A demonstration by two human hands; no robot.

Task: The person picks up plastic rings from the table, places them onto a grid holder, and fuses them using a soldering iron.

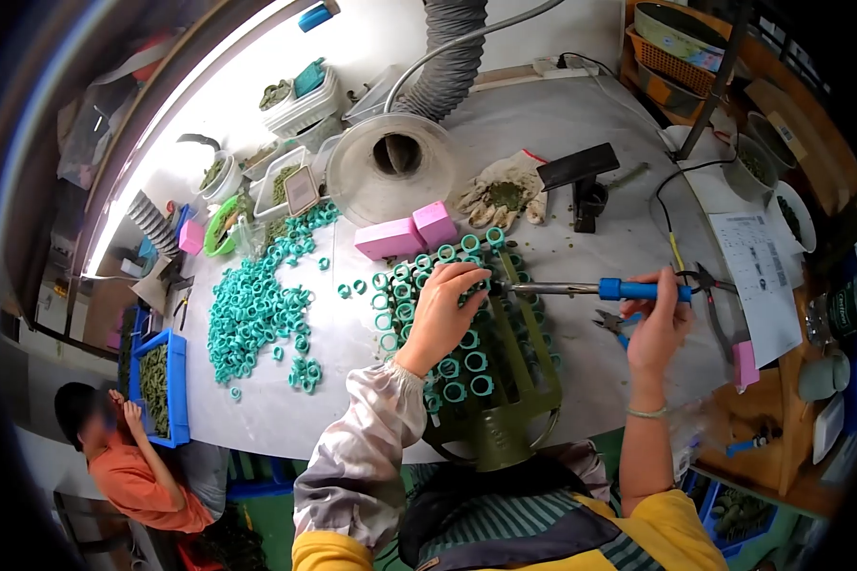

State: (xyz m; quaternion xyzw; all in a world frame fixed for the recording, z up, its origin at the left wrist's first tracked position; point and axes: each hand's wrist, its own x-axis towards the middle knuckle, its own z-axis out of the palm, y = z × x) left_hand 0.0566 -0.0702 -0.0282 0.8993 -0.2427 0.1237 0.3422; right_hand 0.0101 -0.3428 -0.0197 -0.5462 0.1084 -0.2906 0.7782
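My right hand grips the blue handle of a soldering iron, whose thin metal shaft points left. Close to the iron's tip is my left hand, its fingers bent and drawn together above the rack; what they hold, if anything, is hidden. Under both hands stands a dark green rack carrying rows of teal rings. Some of the rings are covered by my left hand and forearm.
Loose teal rings lie heaped at left. Behind the rack are pink blocks, a clear funnel hood and a glove. Pliers and cutters lie at right. Another person sits at lower left.
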